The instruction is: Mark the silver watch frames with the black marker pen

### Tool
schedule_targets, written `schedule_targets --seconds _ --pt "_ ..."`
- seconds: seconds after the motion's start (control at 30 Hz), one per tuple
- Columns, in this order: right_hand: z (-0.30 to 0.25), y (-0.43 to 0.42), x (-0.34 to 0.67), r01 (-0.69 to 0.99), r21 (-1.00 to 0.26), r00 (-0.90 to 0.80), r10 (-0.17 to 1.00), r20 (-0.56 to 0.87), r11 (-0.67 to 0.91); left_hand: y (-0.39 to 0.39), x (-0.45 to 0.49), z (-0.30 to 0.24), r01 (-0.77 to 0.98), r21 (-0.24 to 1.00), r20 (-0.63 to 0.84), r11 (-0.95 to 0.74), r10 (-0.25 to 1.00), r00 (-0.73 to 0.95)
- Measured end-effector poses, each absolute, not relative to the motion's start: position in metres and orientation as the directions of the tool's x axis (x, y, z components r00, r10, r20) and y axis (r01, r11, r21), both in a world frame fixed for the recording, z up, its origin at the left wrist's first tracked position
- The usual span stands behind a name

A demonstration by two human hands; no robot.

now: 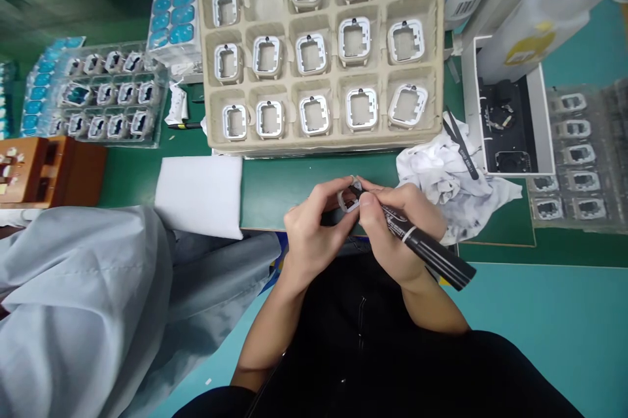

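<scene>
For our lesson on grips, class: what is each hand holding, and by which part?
The left hand holds a small white frame by its outer edges; the right hand holds a black marker by its barrel, toward the tip end.

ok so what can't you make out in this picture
Head view: part of the small frame, covered by the left hand and right hand.
Head view: lettering on the black marker, too small and partly under fingers.
Head view: the co-worker in grey, cut off by the left edge.
</scene>
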State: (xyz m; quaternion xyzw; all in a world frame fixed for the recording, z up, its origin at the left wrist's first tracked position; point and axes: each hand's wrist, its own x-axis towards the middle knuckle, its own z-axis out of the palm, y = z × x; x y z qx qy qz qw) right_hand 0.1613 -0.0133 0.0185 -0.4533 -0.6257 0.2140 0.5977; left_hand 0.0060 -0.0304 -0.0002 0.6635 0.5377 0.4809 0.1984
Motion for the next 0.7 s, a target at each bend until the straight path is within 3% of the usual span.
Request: schedule_targets --seconds 0.33,0.7 --pt "0.0187 -0.0118 0.1641 0.252 -0.837 0.111 0.844 0.524 0.486 -0.0288 0.0047 0.0019 0.504 0.812 0.366 -0.293 0.929 -0.05" --pt "0.0177 -0.0104 0.1638 0.234 -0.84 0.123 0.842 0.525 0.49 -0.0242 0.0072 0.0064 0.325 0.903 0.319 -0.28 0.945 -0.073"
